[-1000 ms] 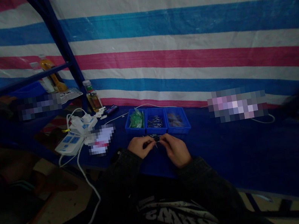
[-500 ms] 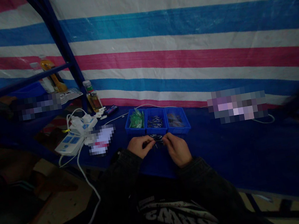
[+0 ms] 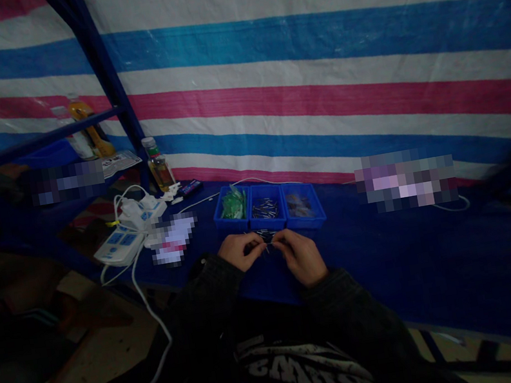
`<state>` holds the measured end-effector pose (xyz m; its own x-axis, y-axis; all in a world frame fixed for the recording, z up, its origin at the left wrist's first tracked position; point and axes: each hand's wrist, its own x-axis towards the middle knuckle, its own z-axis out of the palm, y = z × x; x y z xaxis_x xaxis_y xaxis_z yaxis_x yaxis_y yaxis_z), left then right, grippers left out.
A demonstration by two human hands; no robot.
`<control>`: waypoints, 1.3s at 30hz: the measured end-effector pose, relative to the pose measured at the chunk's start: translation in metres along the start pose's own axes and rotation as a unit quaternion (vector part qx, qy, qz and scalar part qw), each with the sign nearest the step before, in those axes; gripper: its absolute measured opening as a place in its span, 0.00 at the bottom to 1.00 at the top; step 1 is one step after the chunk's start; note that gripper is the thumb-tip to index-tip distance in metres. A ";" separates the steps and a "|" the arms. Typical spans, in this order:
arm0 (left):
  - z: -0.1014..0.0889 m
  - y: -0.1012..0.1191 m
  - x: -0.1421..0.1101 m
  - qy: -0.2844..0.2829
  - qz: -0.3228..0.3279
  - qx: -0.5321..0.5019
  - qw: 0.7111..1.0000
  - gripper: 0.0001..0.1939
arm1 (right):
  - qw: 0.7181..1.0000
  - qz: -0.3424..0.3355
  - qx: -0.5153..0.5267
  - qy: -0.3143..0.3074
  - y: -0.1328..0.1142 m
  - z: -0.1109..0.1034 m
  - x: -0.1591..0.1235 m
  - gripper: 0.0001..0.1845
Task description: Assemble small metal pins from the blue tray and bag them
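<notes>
A blue-covered desk (image 3: 420,268) runs beneath the hands: three blue plastic trays (image 3: 268,226) sit just ahead of the left hand (image 3: 242,251) and right hand (image 3: 301,255), with a blurred packet (image 3: 173,239) and white power strip (image 3: 119,246) beyond the left hand.

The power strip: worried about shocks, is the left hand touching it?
Apart. The head view shows blue tabletop between the left hand and the power strip.

Tarpaulin (image 3: 310,51) seen as woven plastic, matt, lightly creased. Middle tray (image 3: 268,226) moulded from smooth blue plastic; pins (image 3: 265,208) glossy metal. Bottle (image 3: 160,170) glossy glass. Power strip (image 3: 115,249) smooth white plastic.
</notes>
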<state>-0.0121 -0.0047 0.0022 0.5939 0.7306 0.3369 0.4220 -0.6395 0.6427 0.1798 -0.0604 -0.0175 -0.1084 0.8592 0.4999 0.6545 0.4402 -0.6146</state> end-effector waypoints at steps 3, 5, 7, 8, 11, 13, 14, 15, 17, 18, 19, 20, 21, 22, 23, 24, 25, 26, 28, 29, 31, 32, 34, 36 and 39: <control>0.000 0.000 0.000 -0.005 0.004 -0.003 1.000 0.09 | 1.000 -0.019 0.008 -0.003 0.000 0.000 0.000 0.07; 0.001 0.000 -0.001 -0.010 0.010 -0.007 1.000 0.09 | 0.999 -0.031 0.011 -0.004 -0.001 0.000 0.001 0.07; 0.001 0.000 -0.001 -0.014 0.018 -0.010 1.000 0.08 | 0.999 -0.042 0.014 -0.007 -0.001 0.000 0.001 0.07; 0.001 0.000 -0.001 -0.017 0.021 -0.010 1.000 0.08 | 0.999 -0.046 0.017 -0.008 -0.001 0.001 0.001 0.07; 0.001 -0.001 -0.001 -0.025 0.029 -0.009 0.999 0.07 | 0.999 -0.050 0.019 -0.007 -0.001 0.002 0.001 0.06; 0.001 -0.001 0.000 -0.024 0.032 -0.007 0.999 0.07 | 0.999 -0.047 0.018 -0.005 0.000 0.002 0.000 0.06; 0.001 -0.001 0.000 -0.023 0.033 -0.007 0.999 0.07 | 0.999 -0.045 0.017 -0.006 0.000 0.003 0.000 0.06; 0.001 -0.001 0.000 -0.021 0.032 -0.007 0.999 0.07 | 0.999 -0.044 0.016 -0.008 0.001 0.003 0.000 0.06; 0.001 -0.001 0.000 -0.022 0.029 -0.007 0.999 0.07 | 0.999 -0.041 0.014 -0.014 0.001 0.003 0.000 0.06; 0.002 -0.001 0.000 -0.024 0.027 -0.006 0.999 0.07 | 0.999 -0.040 0.013 -0.017 0.000 0.003 0.000 0.06; 0.002 0.000 0.000 -0.024 0.024 -0.005 0.999 0.06 | 0.999 -0.039 0.012 -0.021 0.000 0.003 0.000 0.06; 0.001 0.000 0.000 -0.023 0.021 -0.005 1.000 0.06 | 0.999 -0.038 0.011 -0.023 0.000 0.003 0.000 0.06; 0.001 0.001 0.000 -0.021 0.019 -0.006 1.000 0.06 | 0.999 -0.037 0.010 -0.025 -0.001 0.002 0.000 0.06; 0.001 0.001 0.000 -0.021 0.019 -0.007 1.000 0.06 | 0.999 -0.037 0.010 -0.027 -0.001 0.002 0.000 0.07; 0.001 0.001 0.000 -0.021 0.019 -0.008 1.000 0.06 | 0.999 -0.036 0.009 -0.029 -0.002 0.002 0.000 0.07; 0.001 0.002 0.000 -0.020 0.020 -0.009 1.000 0.06 | 0.999 -0.036 0.009 -0.029 -0.002 0.001 0.000 0.07; 0.001 0.002 0.000 -0.019 0.021 -0.009 1.000 0.06 | 0.999 -0.035 0.008 -0.029 -0.003 0.001 0.000 0.07; 0.001 0.003 0.000 -0.018 0.020 -0.009 1.000 0.06 | 0.999 -0.035 0.008 -0.029 -0.003 0.001 0.000 0.07; 0.001 0.003 -0.001 -0.011 0.018 -0.008 1.000 0.06 | 0.999 -0.035 0.006 -0.028 -0.003 0.001 0.000 0.06; 0.001 0.003 -0.001 -0.008 0.018 -0.007 1.000 0.06 | 0.999 -0.035 0.005 -0.026 -0.002 0.001 0.000 0.06; 0.001 0.003 -0.001 -0.009 0.020 -0.007 1.000 0.06 | 0.999 -0.033 0.003 -0.025 -0.001 0.001 0.000 0.07; 0.001 0.003 -0.001 -0.011 0.021 -0.008 1.000 0.06 | 0.999 -0.033 0.002 -0.024 0.000 0.002 0.000 0.07; 0.001 0.003 0.000 -0.015 0.022 -0.008 1.000 0.06 | 0.999 -0.032 -0.002 -0.026 0.001 0.002 0.000 0.06; 0.001 0.002 0.000 -0.017 0.022 -0.009 1.000 0.06 | 0.999 -0.031 -0.007 -0.027 0.002 0.003 0.000 0.06; 0.001 0.002 0.000 -0.014 0.023 -0.011 1.000 0.06 | 0.999 -0.025 -0.018 -0.027 0.002 0.003 0.000 0.07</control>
<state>-0.0106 -0.0065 0.0025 0.6313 0.6935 0.3470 0.3788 -0.6662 0.6424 0.1790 -0.0590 -0.0201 -0.1816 0.8495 0.4954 0.6730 0.4747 -0.5672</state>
